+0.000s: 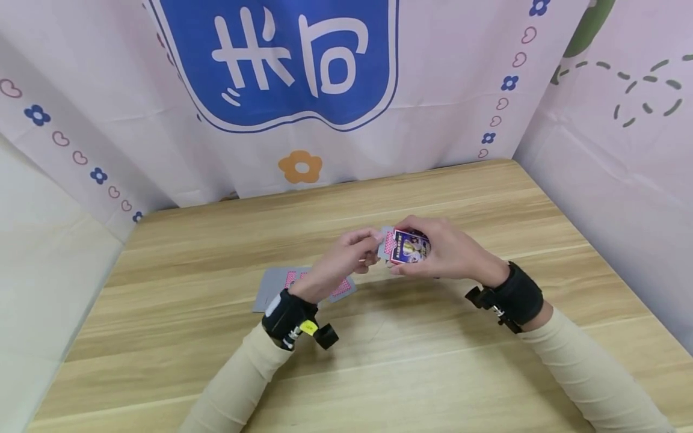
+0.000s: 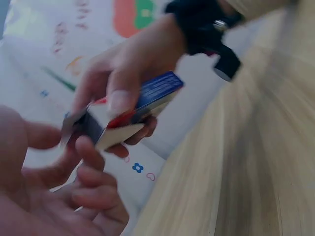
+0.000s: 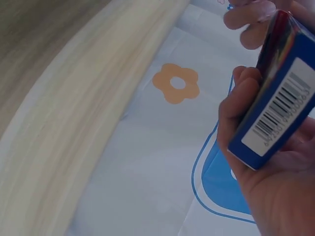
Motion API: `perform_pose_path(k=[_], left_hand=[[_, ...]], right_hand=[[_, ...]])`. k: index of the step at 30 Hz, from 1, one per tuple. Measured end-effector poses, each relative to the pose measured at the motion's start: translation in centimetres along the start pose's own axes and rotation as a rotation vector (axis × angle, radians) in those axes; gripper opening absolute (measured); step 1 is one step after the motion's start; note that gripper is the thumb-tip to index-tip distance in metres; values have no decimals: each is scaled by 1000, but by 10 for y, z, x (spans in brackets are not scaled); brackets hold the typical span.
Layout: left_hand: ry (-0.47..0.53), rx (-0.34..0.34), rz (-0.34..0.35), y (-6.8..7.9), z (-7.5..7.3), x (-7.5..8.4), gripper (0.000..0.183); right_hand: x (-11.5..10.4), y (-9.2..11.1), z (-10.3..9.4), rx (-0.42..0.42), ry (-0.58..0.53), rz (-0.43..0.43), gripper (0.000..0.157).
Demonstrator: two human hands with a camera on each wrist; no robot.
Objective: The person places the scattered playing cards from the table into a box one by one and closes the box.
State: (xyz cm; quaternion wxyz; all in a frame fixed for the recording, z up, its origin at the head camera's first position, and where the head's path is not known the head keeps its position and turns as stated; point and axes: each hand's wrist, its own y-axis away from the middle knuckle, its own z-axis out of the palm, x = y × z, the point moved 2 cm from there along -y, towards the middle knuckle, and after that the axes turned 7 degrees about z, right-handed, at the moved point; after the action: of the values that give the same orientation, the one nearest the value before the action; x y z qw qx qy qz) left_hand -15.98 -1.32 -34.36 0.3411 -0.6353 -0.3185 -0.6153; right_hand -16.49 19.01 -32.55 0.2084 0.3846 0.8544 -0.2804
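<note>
My right hand (image 1: 449, 249) grips a blue and red playing card box (image 1: 412, 248) by its sides, above the table. A barcode shows on the box's end (image 3: 280, 110) in the right wrist view. From the box's left end sticks a playing card (image 1: 387, 243) with a grey border and red patterned back. My left hand (image 1: 346, 257) pinches the edge of this card between thumb and fingers. In the left wrist view the box's open end (image 2: 101, 128) faces the left fingers, blurred. More playing cards (image 1: 275, 290) lie spread on the table, partly hidden beneath my left wrist.
The wooden table (image 1: 433, 373) backs onto a white curtain (image 1: 444, 120) with a blue printed sign and flowers. Another white curtain (image 1: 606, 180) hangs along the right side. Black camera straps (image 1: 514, 297) sit on both wrists.
</note>
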Motion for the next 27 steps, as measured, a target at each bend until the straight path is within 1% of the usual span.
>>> perform_pose_path(k=[2,3,6,8,10,13,15,18,22,24,27], left_hand=[[125,-50,-27,-1,-5,-3,26],[170,-70,-39,-1,-6,-4,26],[246,-94,-80,-3,-10,-11,26],[249,-99,-95,-5,-10,-15,28],[229,-106,-97,-6,-10,-19,30],[196,-123,-91,-7,-8,-23,34],[190,-134,-86,-8,-6,-25,36],[221,-147,-91,-8,-4,-27,36],[276,-156,-121,-7,-2,-27,35],[286,-158,-130,-6,-1,-28,35],[281,-162,-120,-6,-1,-27,37]], right_hand=[[0,0,-2,10,-21,-6,61],[-1,0,-2,13,-30,-11,61],[-1,0,-2,18,-32,-24,60],[-1,0,-2,16,-37,-30,60],[-2,1,-1,11,-43,-37,60],[-3,1,1,-4,-49,-53,60],[-4,0,2,-9,-52,-62,60],[-4,0,4,-8,-57,-69,60],[-4,0,5,-7,-54,-66,62],[-4,0,4,-8,-48,-60,61],[-5,0,4,-14,-41,-49,61]])
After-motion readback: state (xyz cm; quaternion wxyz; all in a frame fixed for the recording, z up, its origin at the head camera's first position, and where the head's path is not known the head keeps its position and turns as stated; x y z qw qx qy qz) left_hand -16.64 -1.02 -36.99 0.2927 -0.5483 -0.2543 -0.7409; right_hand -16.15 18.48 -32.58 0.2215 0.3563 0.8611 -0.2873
